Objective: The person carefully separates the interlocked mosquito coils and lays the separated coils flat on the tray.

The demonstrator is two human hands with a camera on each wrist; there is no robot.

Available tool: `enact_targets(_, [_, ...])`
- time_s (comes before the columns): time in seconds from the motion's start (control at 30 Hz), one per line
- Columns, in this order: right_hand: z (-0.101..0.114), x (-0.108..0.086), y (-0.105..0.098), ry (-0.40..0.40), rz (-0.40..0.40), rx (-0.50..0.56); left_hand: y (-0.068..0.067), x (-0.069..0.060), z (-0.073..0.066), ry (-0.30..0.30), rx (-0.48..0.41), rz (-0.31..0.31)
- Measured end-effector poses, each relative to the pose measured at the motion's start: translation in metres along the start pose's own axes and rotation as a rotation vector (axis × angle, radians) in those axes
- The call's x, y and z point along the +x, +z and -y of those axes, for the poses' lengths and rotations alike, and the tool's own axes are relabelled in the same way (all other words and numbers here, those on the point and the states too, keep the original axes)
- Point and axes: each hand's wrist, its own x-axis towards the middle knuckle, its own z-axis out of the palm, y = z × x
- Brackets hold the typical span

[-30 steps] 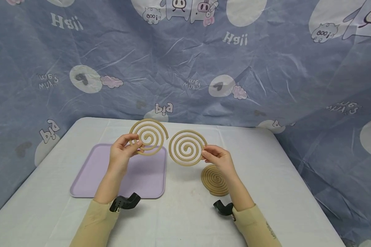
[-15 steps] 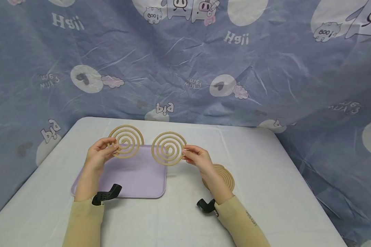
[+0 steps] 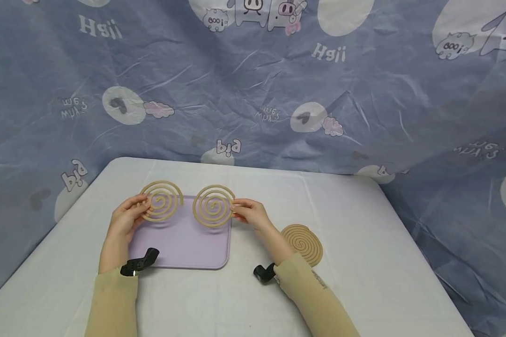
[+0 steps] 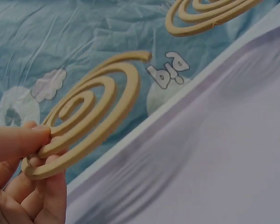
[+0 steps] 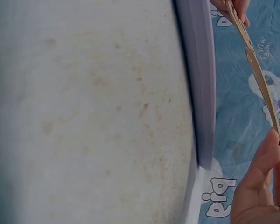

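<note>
Two tan mosquito coils are held above a lilac tray, one in each hand. My left hand (image 3: pixel 124 218) pinches the left mosquito coil (image 3: pixel 177 191) by its left edge; in the left wrist view the thumb lies over the rings of that coil (image 4: pixel 126 88). The right mosquito coil (image 3: pixel 213 226) is pinched at its right edge by my right hand (image 3: pixel 253 214). Seen nearly edge-on in the right wrist view, this coil (image 5: pixel 261 84) rises from the fingertips. The tray (image 3: pixel 185 255) lies below both coils, its left part hidden by the left hand and forearm.
A tightly wound mosquito coil (image 3: pixel 301 243), perhaps several nested together, lies on the white tabletop (image 3: pixel 362 262) beside the right forearm. Behind the table hangs a blue printed cloth (image 3: pixel 236 79). Black wrist cameras (image 3: pixel 140 263) sit at both cuffs.
Both hands have moved left and slightly lower with their coils, so the right coil is now over the tray's right part. The coil on the table is less covered by the right arm.
</note>
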Motion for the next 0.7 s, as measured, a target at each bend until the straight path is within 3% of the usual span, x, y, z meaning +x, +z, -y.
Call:
enact_targets(0.27, [-0.012,0.013,0.008,0.028,-0.018,-0.012,-0.007,0.004,0.008,-0.063,0.123,-0.095])
enact_targets(0.5, [-0.015,0.013,0.014,-0.022,-0.013,-0.102,-0.007,0.006,0.011,-0.031,0.310,-0.199])
enact_targets(0.7, [-0.024,0.020,0.021,-0.043,-0.038,-0.111,-0.009,0.008,0.015,0.022,0.373,-0.218])
